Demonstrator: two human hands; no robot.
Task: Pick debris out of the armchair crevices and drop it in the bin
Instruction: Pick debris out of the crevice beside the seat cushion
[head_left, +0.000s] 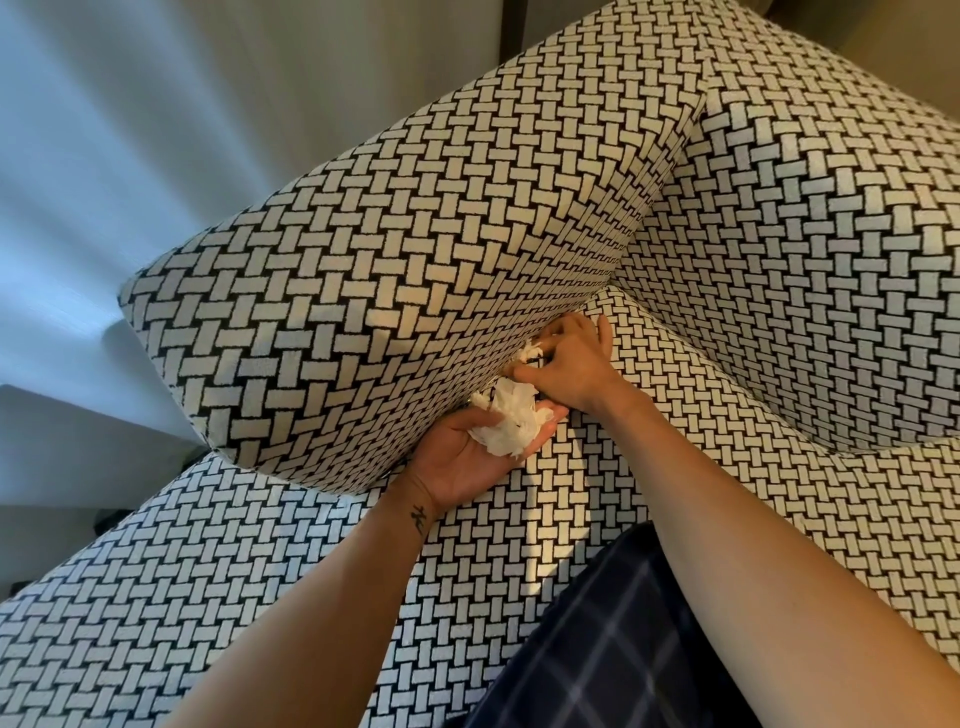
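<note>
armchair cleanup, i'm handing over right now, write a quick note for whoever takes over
Left hand: palm up beside the crevice, carrying a wad of tissue.
Right hand: at the crevice between armrest and seat, fingers pinching a white scrap.
Done: one wad is out and in hand.
Left: pull the scrap free, check the other crevices, then drop it all in the bin, which is not in view.
</note>
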